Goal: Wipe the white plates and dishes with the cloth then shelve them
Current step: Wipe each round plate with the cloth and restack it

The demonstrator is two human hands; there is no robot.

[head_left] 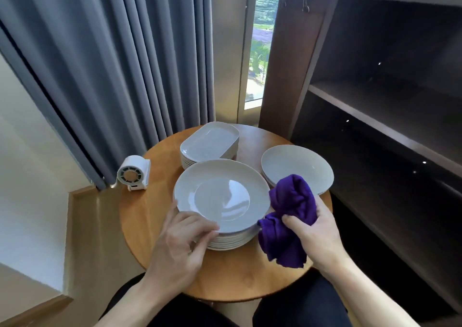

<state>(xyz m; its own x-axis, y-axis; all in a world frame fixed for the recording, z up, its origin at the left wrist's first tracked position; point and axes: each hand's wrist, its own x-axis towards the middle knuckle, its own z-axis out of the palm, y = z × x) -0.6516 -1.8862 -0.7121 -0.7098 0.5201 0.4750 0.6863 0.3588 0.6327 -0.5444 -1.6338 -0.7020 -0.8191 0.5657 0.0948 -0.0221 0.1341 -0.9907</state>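
A stack of several round white plates (pixel 221 196) stands in the middle of the round wooden table (pixel 232 279). My left hand (pixel 182 241) pinches the near left rim of the top plate, thumb on top and fingers under the edge. A bunched purple cloth (pixel 287 221) is gripped by my right hand (pixel 315 234) just right of the stack, with its lower end hanging over the table. Behind stands a stack of oblong white dishes (pixel 210 141). At the right are a few white bowls (pixel 295 166), partly hidden by the cloth.
A dark wooden cabinet with open shelves (pixel 385 116) fills the right side, close to the table. A small white fan (pixel 133 173) sits on the table's left edge. Grey curtains (pixel 120 64) hang behind. My knees show under the table's near edge.
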